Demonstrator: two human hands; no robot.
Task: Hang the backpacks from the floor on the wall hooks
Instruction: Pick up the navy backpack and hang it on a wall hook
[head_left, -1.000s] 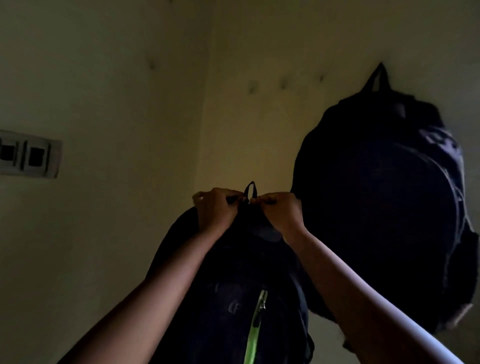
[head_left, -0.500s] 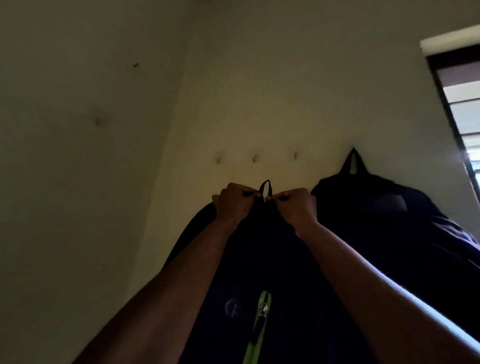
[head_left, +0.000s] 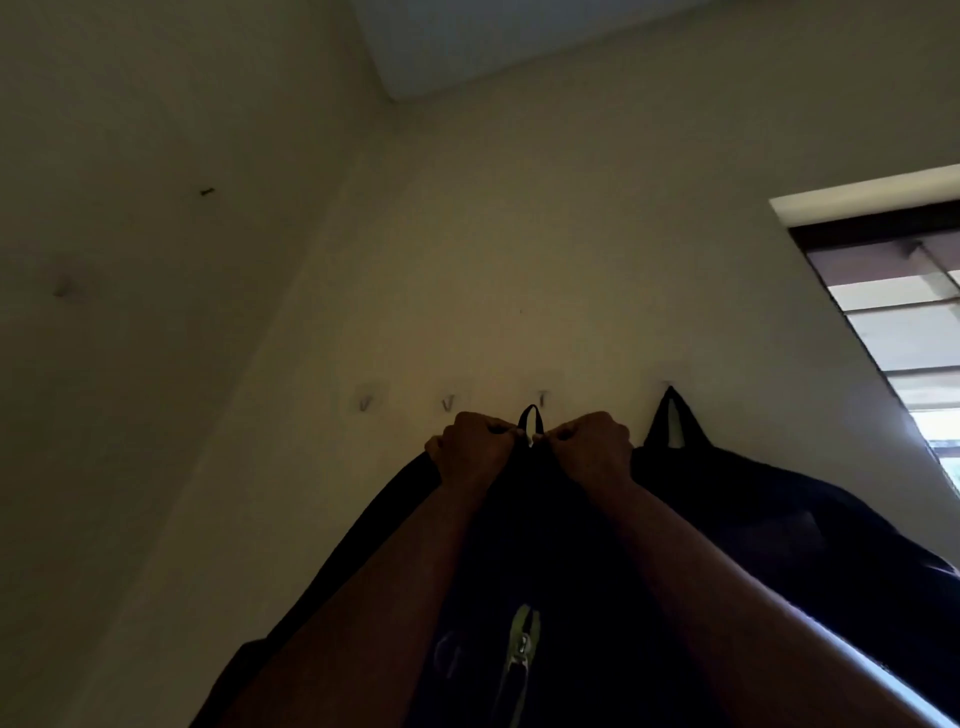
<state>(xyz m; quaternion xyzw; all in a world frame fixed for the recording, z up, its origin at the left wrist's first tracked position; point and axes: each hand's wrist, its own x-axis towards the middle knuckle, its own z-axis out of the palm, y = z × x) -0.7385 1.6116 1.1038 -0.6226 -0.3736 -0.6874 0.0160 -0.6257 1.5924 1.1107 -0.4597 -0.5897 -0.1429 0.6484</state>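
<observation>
A dark backpack (head_left: 535, 551) with a green zipper (head_left: 519, 649) is raised against the wall in front of me. My left hand (head_left: 472, 447) and my right hand (head_left: 592, 447) grip its top on either side of the carry loop (head_left: 531, 422). The loop stands upright just below a small wall hook (head_left: 542, 399); I cannot tell whether they touch. A second dark backpack (head_left: 769, 509) hangs by its loop on the hook (head_left: 668, 385) to the right.
Two bare hooks (head_left: 366, 403) (head_left: 449, 402) sit on the wall to the left of the raised loop. A room corner runs up at the left. A window (head_left: 904, 332) opens at the right edge. The room is dim.
Both hands have lifted the backpack higher, bringing its loop up to just under the third hook. The view has tilted upward, so the ceiling now shows.
</observation>
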